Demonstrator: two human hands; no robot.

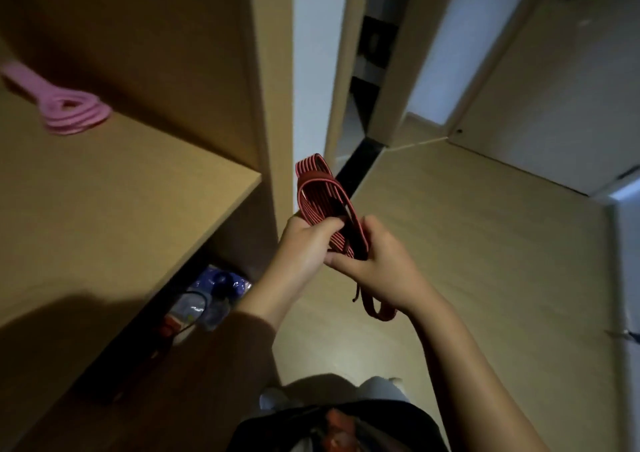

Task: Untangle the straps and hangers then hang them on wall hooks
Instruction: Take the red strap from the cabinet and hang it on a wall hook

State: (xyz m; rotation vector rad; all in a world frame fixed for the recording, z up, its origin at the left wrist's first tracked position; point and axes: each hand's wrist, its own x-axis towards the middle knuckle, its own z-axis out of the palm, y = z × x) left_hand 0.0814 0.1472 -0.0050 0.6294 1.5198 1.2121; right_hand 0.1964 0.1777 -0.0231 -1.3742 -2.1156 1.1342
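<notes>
Though dim and motion-smeared, gripped bunch of dark-red ribbed plastic hangers [320, 193] mid-air beside cupboard side panel [273, 105], with left hand [303, 245] curled round middle and right hand [379, 266] clamped on lower end. Hid part of dark-red strap loop [375, 309] dangling below right palm. Saw blurred pink plastic hangers [72, 110] lying on tan wooden shelf [138, 188], cropped at frame edge. Could not identify clutter [207, 301] under shelf. Stood over pale wood-look floor [478, 251].

Both arms reaching forward, left hand [304, 244] and right hand [375, 261] close together (thumbs uppermost), fingers [341, 262] curled round red hangers [317, 192]
</notes>
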